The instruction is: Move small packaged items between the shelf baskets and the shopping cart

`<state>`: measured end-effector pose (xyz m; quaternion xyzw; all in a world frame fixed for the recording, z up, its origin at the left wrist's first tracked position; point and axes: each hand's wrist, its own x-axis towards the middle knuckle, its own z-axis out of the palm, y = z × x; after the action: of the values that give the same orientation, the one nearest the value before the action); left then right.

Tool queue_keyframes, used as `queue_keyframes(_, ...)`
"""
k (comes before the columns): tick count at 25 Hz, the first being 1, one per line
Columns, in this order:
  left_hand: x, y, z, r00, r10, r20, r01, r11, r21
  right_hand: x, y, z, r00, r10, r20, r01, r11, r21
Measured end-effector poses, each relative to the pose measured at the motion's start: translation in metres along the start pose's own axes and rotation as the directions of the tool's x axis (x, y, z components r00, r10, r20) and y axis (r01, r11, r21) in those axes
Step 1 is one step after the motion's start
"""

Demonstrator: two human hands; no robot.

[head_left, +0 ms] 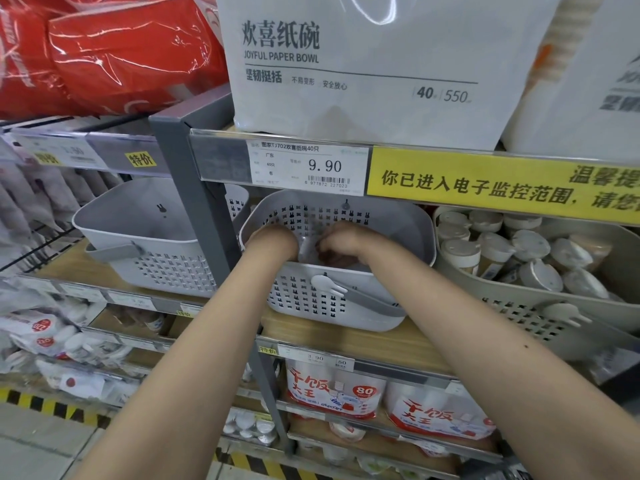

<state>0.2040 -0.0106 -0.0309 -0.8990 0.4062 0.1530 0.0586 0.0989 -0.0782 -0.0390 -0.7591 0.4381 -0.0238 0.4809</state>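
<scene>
A grey perforated basket (408, 237) sits on the wooden shelf, in the middle of the view. Both my hands reach down into it. My left hand (273, 242) is bent over the near rim, its fingers hidden inside. My right hand (337, 242) has curled fingers on small packaged items (308, 249) low in the basket, which are mostly hidden. The shopping cart is out of sight.
An identical grey basket (138, 237) stands to the left, past a grey upright post (194, 216). A beige basket (540, 306) full of lidded paper cups is on the right. The shelf above holds a white paper-bowl pack (363, 71); bagged goods fill the shelves below.
</scene>
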Motion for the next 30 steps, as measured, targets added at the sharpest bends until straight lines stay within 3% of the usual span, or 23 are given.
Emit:
queue_keyframes(8,-0.006,0.001,-0.005,0.999,0.031,-0.022,-0.029,0.993,0.113,-0.008,-0.001,-0.002,0.998,-0.057,0.008,0.058,0.996,-0.069)
queue_keyframes(14,-0.05,-0.008,-0.019,0.936,0.313,-0.16,-0.316,0.949,0.006,-0.057,0.009,-0.029,0.959,-0.279,-0.056,0.24,0.899,-0.366)
queue_keyframes(18,-0.091,-0.026,-0.006,0.805,0.476,-0.354,-0.513,0.858,-0.013,-0.115,0.034,-0.038,0.876,-0.388,-0.286,0.256,0.877,-0.406)
queue_keyframes(23,-0.138,-0.035,0.034,0.553,0.583,-0.595,-0.739,0.673,-0.027,-0.209,0.093,-0.007,0.69,-0.481,-0.54,0.201,0.845,-0.496)
queue_keyframes(26,-0.157,-0.014,0.077,0.45,0.714,-0.537,-0.848,0.53,-0.005,-0.263,0.149,0.025,0.669,-0.358,-0.651,0.037,0.892,-0.451)
queue_keyframes(29,-0.19,0.026,0.128,0.358,0.846,-0.395,-0.928,0.37,-0.047,-0.322,0.215,0.062,0.671,-0.102,-0.734,-0.178,0.939,-0.293)
queue_keyframes(30,-0.206,0.043,0.144,0.291,0.89,-0.351,-0.955,0.291,-0.055,-0.346,0.236,0.074,0.643,-0.006,-0.766,-0.256,0.941,-0.223)
